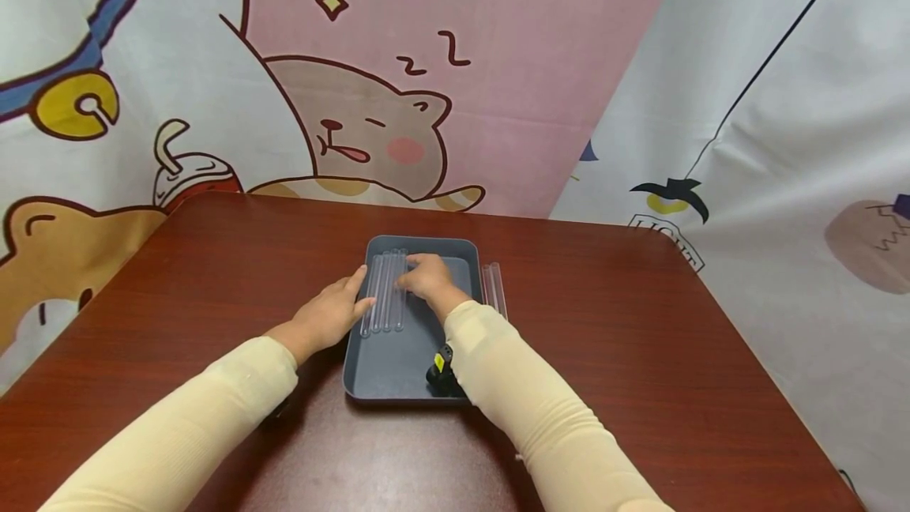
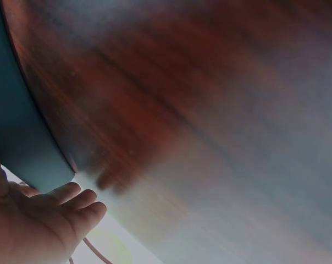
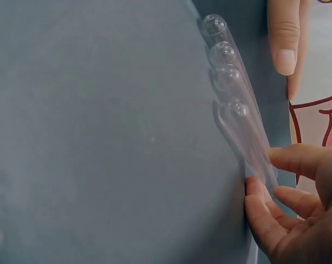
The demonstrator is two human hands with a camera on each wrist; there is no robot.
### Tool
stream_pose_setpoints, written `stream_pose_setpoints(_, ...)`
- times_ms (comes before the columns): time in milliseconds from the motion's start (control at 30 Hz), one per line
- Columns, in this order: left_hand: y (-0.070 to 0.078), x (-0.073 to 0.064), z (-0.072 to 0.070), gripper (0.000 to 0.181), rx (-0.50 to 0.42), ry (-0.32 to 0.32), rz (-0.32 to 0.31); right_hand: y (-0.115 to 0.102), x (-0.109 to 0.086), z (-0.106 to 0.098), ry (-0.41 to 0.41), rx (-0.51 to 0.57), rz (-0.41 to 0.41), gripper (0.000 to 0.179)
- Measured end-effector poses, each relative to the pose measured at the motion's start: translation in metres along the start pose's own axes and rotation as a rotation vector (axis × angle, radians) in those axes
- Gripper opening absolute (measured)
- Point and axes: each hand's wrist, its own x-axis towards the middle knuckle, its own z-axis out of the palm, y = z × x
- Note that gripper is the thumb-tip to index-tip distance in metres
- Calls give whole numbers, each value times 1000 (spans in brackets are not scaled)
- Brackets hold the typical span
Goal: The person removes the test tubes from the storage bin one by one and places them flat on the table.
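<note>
Surface: one table (image 1: 640, 338), reddish-brown with wood grain, its near part glossy under the light.

Room: printed cloth backdrop (image 1: 526, 62) behind the table's far edge and along the right. Prints include one sleeping bear (image 1: 384, 133) on a pink ground and one yellow bell (image 1: 74, 105) at far left.

Tray: one, grey (image 1: 398, 370), rectangular with rounded corners, mid-table.

Clear tubes, in tray: four (image 1: 386, 291), lying side by side in the left half, rounded ends toward the near side.

Clear tubes, outside tray: two (image 1: 495, 287), on the table just beyond the right rim; near ends hidden by a sleeve.

Hands: two. Left hand (image 1: 323, 318), open, fingers extended along the tray's left rim, thumb over the rim. Right hand (image 1: 426, 279), above the tray, thumb and fingers pinching the rightmost of the four tubes toward its far end.

Sleeves: two, pale yellow (image 1: 540, 393).

Device: one, black with a yellow mark (image 1: 439, 362), beside the right wrist, over the tray's near right corner.
</note>
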Motion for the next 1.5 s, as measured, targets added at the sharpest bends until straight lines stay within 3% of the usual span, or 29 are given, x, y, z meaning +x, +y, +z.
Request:
stream_pose_setpoints(467, 2, -1, 1, 68, -11, -1, -1, 0, -2, -3, 22, 31, 9, 52)
stream_pose_setpoints(833, 0, -1, 3, 69, -31, -12, -28, 5, 0, -4, -3, 208, 71, 53)
stream_pose_setpoints(1500, -2, 0, 2, 69, -29, 16, 0, -2, -10, -25, 32, 321, 17, 53)
